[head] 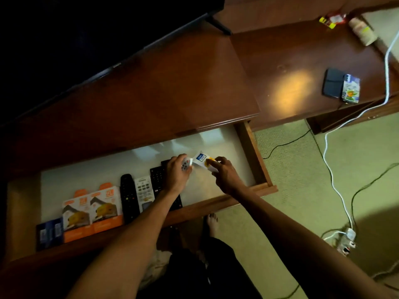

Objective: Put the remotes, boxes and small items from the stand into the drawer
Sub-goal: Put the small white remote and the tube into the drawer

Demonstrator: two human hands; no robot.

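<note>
The open drawer (252, 145) has a pale floor. Inside it lie a dark blue box (49, 233), two orange-and-white boxes (92, 212), a black remote (128, 197), a white remote (143, 192) and further black remotes (157, 178), side by side. My left hand (177, 172) holds a small white remote with round buttons (186, 164) above the drawer. My right hand (224, 173) grips a white box with a blue label (200, 159) just right of it. On the stand's right part remain a black box (332, 83) and a colourful packet (350, 88).
A dark TV (86, 35) stands on the stand top (162, 87). Far right at the back lie a red-yellow item (331, 19) and a pale cylinder (362, 31). A white cable (336, 184) and black cables run over the carpet to a power strip (347, 240). My bare foot (212, 223) is below the drawer.
</note>
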